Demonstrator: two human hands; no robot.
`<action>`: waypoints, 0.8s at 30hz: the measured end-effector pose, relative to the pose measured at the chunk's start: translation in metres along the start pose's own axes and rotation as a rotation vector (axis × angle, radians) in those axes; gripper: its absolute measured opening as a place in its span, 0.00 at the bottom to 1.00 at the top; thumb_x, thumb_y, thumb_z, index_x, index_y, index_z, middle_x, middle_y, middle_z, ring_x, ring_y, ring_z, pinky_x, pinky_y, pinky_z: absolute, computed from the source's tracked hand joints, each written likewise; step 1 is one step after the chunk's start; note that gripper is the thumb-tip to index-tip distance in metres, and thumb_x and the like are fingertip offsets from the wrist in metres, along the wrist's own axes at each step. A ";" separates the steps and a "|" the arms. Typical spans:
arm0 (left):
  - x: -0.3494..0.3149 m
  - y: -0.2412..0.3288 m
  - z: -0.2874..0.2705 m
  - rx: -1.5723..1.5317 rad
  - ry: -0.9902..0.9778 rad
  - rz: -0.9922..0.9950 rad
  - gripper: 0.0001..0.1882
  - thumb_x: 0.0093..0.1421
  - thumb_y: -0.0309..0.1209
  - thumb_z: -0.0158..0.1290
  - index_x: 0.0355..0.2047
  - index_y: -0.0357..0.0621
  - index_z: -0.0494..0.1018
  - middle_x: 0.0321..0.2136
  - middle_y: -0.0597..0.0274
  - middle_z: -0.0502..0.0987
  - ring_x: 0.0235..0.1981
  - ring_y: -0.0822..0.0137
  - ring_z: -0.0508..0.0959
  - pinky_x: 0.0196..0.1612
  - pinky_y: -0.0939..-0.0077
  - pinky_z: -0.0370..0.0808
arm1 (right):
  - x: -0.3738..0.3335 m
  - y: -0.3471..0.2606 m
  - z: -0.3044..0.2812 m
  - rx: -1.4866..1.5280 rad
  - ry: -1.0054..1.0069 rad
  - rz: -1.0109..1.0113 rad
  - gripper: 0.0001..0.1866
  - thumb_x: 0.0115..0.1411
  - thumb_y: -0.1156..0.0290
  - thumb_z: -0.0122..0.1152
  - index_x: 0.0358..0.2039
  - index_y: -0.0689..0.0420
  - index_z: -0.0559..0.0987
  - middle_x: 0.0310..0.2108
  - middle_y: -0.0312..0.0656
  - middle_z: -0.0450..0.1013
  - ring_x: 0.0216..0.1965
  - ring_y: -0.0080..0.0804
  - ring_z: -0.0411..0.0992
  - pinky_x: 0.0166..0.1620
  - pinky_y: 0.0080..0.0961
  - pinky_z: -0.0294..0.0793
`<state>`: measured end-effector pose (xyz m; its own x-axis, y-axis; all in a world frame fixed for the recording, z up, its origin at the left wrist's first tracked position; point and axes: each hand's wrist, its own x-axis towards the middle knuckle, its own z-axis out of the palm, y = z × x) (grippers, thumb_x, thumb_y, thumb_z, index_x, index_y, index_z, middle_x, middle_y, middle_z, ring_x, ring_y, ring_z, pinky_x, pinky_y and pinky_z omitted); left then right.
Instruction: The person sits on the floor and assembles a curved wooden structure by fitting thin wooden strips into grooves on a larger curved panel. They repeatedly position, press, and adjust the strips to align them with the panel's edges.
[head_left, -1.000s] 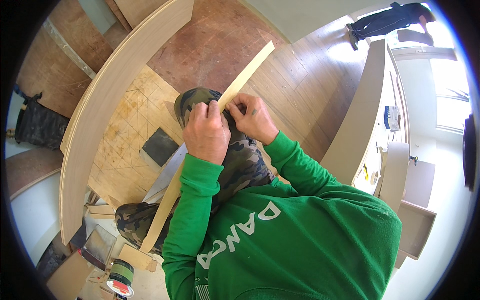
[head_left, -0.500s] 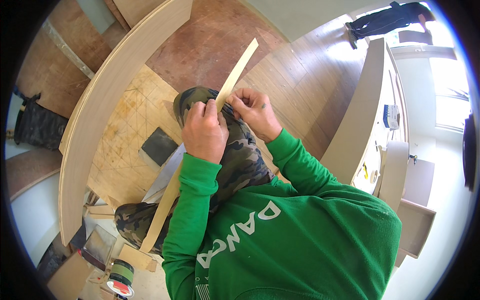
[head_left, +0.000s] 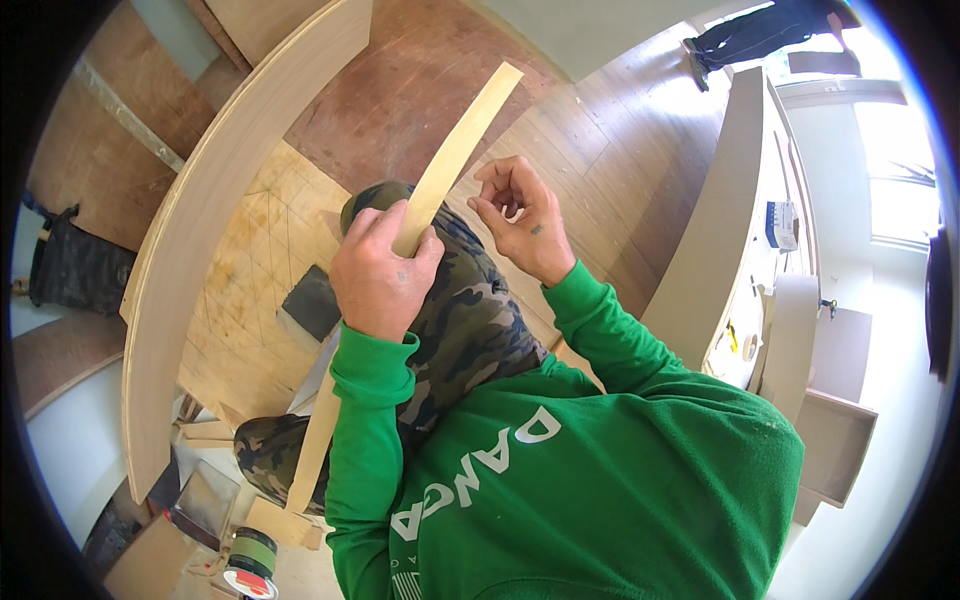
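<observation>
A long, thin, pale wooden strip [head_left: 462,145] runs slantwise over my lap, its far end up in the air and its near end by my knee. My left hand [head_left: 380,270] is closed round it near the middle, thumb on one side and fingers on the other. Just right of the strip, and apart from it, hovers my right hand [head_left: 528,222]. Its fingers are loosely curled with the thumb standing off from them, and nothing shows in them. My left forearm hides part of the strip. Beside my leg, a dark sanding sheet [head_left: 312,303] lies on the pencil-marked plywood.
A curved wooden panel [head_left: 225,150] stands to the left, and a long pale curved piece [head_left: 700,225] to the right with a small blue-and-white box [head_left: 781,226] by it. A round green-banded tin [head_left: 250,560] sits at the lower left. Another person [head_left: 750,45] stands far right.
My right hand has come off the strip and moved slightly right, its fingers parting. My left hand has shifted a little left and nearer, and the strip has turned to show more of its flat face.
</observation>
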<state>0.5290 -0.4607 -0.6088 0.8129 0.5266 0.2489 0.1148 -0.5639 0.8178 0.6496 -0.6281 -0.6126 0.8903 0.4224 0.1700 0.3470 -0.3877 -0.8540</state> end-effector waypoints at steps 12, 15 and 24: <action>0.008 0.005 -0.015 0.018 0.004 -0.028 0.19 0.55 0.35 0.70 0.46 0.40 0.85 0.36 0.58 0.81 0.35 0.51 0.85 0.37 0.57 0.81 | 0.013 0.033 -0.021 -0.569 -0.162 0.139 0.12 0.65 0.63 0.73 0.35 0.57 0.82 0.21 0.44 0.77 0.24 0.39 0.78 0.31 0.38 0.75; 0.010 0.008 -0.019 -0.002 0.007 -0.056 0.19 0.54 0.34 0.71 0.45 0.41 0.86 0.36 0.59 0.81 0.35 0.51 0.85 0.37 0.57 0.81 | 0.036 0.039 -0.034 -0.210 -0.061 0.053 0.08 0.65 0.66 0.72 0.37 0.56 0.83 0.21 0.45 0.78 0.24 0.43 0.80 0.31 0.41 0.77; 0.016 0.014 -0.029 -0.036 -0.041 -0.083 0.18 0.54 0.29 0.70 0.45 0.36 0.86 0.34 0.56 0.80 0.33 0.58 0.83 0.37 0.65 0.78 | 0.113 0.043 -0.066 0.131 0.028 0.052 0.29 0.65 0.83 0.69 0.66 0.54 0.77 0.50 0.40 0.83 0.41 0.25 0.80 0.45 0.27 0.82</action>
<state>0.5270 -0.4410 -0.5784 0.8243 0.5436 0.1582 0.1633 -0.4958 0.8529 0.7852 -0.6512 -0.5978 0.9148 0.3806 0.1356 0.2601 -0.2980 -0.9185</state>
